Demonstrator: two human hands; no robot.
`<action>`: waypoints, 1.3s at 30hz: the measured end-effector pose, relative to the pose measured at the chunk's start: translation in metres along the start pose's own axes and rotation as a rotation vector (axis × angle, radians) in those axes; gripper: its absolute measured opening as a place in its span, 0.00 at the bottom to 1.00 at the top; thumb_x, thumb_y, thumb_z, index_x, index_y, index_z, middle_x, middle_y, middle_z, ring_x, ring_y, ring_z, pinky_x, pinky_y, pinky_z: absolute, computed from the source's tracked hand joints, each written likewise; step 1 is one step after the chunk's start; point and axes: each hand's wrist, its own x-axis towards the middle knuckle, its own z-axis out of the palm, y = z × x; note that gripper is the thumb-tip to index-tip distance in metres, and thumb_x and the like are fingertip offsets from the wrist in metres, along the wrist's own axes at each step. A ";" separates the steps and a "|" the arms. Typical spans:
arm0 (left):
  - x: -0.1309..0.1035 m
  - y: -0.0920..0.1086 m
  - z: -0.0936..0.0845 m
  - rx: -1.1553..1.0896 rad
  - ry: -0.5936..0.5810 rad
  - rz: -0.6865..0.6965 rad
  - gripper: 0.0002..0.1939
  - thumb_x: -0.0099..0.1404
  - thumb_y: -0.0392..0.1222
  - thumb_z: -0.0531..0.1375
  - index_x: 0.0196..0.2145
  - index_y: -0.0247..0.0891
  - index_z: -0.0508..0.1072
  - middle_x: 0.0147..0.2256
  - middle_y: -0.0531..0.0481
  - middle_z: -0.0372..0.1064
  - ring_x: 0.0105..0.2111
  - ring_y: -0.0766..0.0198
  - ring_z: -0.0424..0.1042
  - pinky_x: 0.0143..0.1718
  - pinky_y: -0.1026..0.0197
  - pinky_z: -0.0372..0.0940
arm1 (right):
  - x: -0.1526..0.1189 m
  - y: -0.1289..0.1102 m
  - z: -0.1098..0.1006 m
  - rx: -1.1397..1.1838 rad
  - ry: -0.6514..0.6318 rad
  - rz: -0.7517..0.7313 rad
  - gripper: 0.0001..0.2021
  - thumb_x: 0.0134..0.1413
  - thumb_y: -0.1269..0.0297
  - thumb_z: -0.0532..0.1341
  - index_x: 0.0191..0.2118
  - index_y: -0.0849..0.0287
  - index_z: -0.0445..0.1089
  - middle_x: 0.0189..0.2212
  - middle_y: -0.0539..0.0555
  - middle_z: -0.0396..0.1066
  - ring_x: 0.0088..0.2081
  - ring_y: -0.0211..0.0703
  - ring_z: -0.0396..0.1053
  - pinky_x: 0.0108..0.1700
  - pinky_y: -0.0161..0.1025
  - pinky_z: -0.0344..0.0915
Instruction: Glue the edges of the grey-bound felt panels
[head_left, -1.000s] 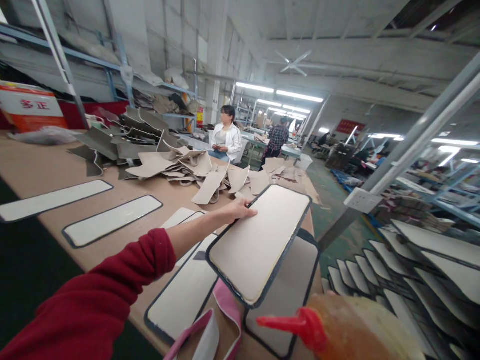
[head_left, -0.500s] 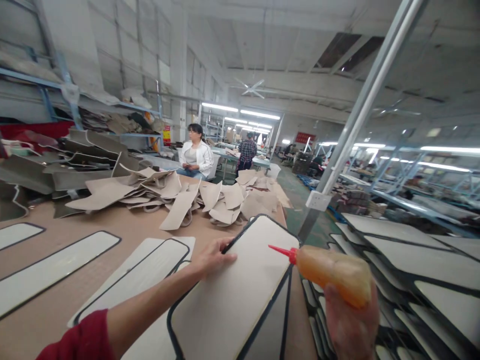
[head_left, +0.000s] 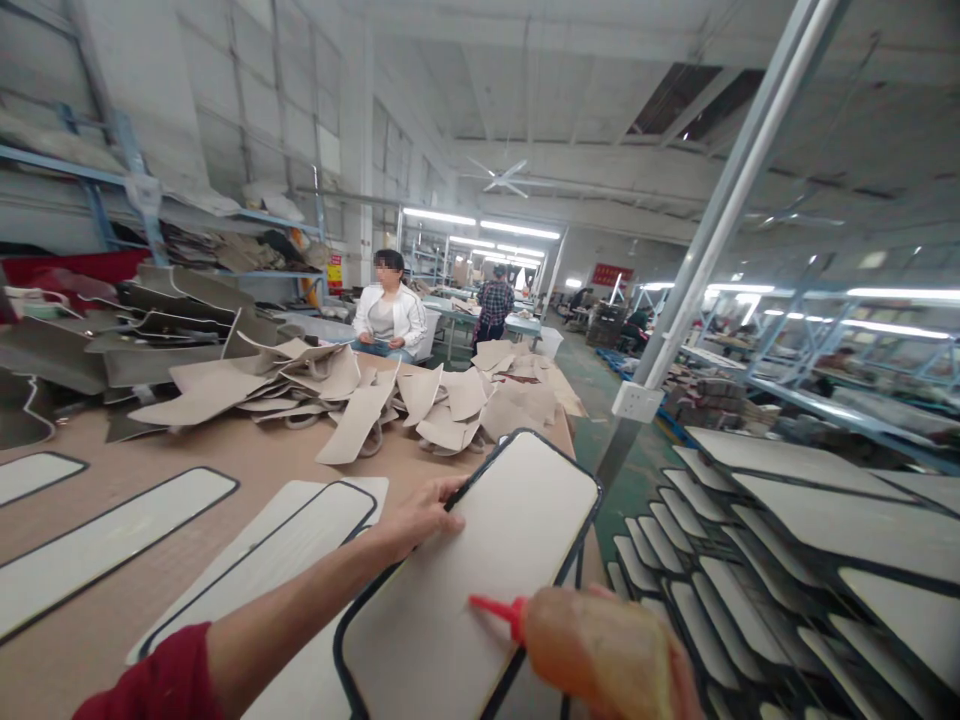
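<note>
My left hand (head_left: 426, 515) grips the left edge of a pale panel (head_left: 480, 560) with a dark rim, thumb on its face and the fingers partly hidden behind the edge. The panel is tilted above the table. At the lower right, my right hand (head_left: 681, 670), mostly hidden by the bottle, is closed round a squeeze bottle (head_left: 592, 640) of amber liquid. Its red nozzle points left, over the panel's lower half. More pale panels (head_left: 281, 545) lie on the brown table (head_left: 97, 510) to the left.
Beige cut pieces (head_left: 360, 395) are heaped along the table's far side, with grey pieces (head_left: 67, 350) at the left. Racked panels (head_left: 817, 510) stand at the right, beside a slanting metal post (head_left: 720, 240). A seated person (head_left: 390, 310) and a standing person (head_left: 495, 300) are beyond the table.
My right hand has moved the bottle down and to the left, bringing the nozzle from the panel's upper right to its lower middle. My left hand still holds the panel.
</note>
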 end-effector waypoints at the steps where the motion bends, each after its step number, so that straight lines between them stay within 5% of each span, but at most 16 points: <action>1: -0.001 0.001 0.002 0.026 -0.007 0.002 0.33 0.39 0.33 0.60 0.47 0.36 0.77 0.37 0.49 0.78 0.38 0.55 0.72 0.36 0.61 0.65 | 0.012 -0.003 -0.002 0.021 0.028 0.011 0.23 0.55 0.54 0.64 0.56 0.51 0.64 0.51 0.58 0.71 0.43 0.54 0.75 0.37 0.46 0.77; 3: -0.004 0.004 0.006 0.066 -0.021 0.006 0.33 0.40 0.34 0.60 0.48 0.38 0.77 0.39 0.49 0.77 0.40 0.54 0.72 0.37 0.61 0.65 | 0.036 -0.009 -0.007 0.075 0.137 0.004 0.33 0.43 0.62 0.73 0.56 0.53 0.63 0.56 0.59 0.67 0.53 0.53 0.69 0.50 0.44 0.72; 5: -0.004 0.006 0.010 0.069 -0.020 0.023 0.33 0.41 0.34 0.60 0.49 0.39 0.77 0.42 0.49 0.77 0.42 0.53 0.72 0.38 0.60 0.65 | 0.047 -0.012 -0.007 0.083 0.187 -0.049 0.35 0.39 0.64 0.74 0.55 0.55 0.63 0.56 0.59 0.67 0.55 0.51 0.67 0.52 0.40 0.69; 11: 0.002 0.003 0.004 0.031 0.046 0.046 0.35 0.39 0.32 0.59 0.49 0.37 0.77 0.41 0.49 0.77 0.44 0.52 0.71 0.40 0.60 0.65 | 0.000 -0.013 0.016 0.253 0.030 0.170 0.37 0.36 0.49 0.76 0.53 0.51 0.63 0.47 0.56 0.73 0.46 0.51 0.74 0.47 0.42 0.73; 16: -0.005 0.006 0.000 0.017 0.061 0.036 0.35 0.39 0.32 0.59 0.49 0.38 0.77 0.39 0.50 0.78 0.40 0.54 0.72 0.39 0.61 0.65 | 0.017 -0.016 -0.004 0.199 0.206 0.063 0.34 0.36 0.65 0.76 0.52 0.54 0.66 0.53 0.57 0.70 0.52 0.53 0.71 0.48 0.41 0.72; 19: -0.005 0.005 -0.001 -0.030 0.069 0.008 0.37 0.38 0.33 0.59 0.50 0.38 0.76 0.38 0.50 0.78 0.37 0.55 0.73 0.36 0.61 0.65 | 0.014 -0.011 -0.009 0.172 0.159 0.083 0.34 0.38 0.61 0.75 0.53 0.53 0.65 0.53 0.57 0.70 0.52 0.52 0.70 0.49 0.42 0.72; 23: -0.002 0.000 -0.005 -0.045 0.074 -0.036 0.37 0.38 0.34 0.60 0.51 0.37 0.75 0.38 0.49 0.78 0.34 0.56 0.74 0.34 0.61 0.65 | -0.007 -0.006 0.001 0.236 0.028 0.190 0.32 0.41 0.52 0.74 0.52 0.52 0.64 0.49 0.57 0.72 0.48 0.50 0.73 0.51 0.43 0.70; 28: -0.002 -0.005 -0.007 -0.054 0.006 -0.051 0.38 0.40 0.32 0.60 0.53 0.38 0.74 0.38 0.50 0.77 0.35 0.57 0.74 0.34 0.62 0.66 | 0.019 -0.005 0.003 0.081 0.161 0.011 0.38 0.38 0.64 0.74 0.57 0.56 0.61 0.55 0.63 0.67 0.53 0.53 0.70 0.49 0.43 0.71; 34: -0.001 -0.013 -0.004 -0.079 0.005 -0.075 0.40 0.37 0.31 0.56 0.53 0.38 0.74 0.36 0.49 0.78 0.30 0.58 0.74 0.30 0.63 0.66 | 0.009 0.003 0.026 0.142 0.079 0.014 0.34 0.40 0.55 0.73 0.54 0.56 0.64 0.47 0.61 0.73 0.45 0.54 0.74 0.44 0.45 0.74; 39: -0.004 -0.011 0.001 -0.070 0.000 -0.083 0.40 0.37 0.32 0.56 0.53 0.37 0.74 0.38 0.49 0.77 0.31 0.58 0.74 0.29 0.63 0.65 | 0.029 0.003 0.025 -0.010 0.074 -0.026 0.37 0.39 0.64 0.74 0.57 0.57 0.60 0.53 0.60 0.69 0.51 0.49 0.69 0.53 0.42 0.68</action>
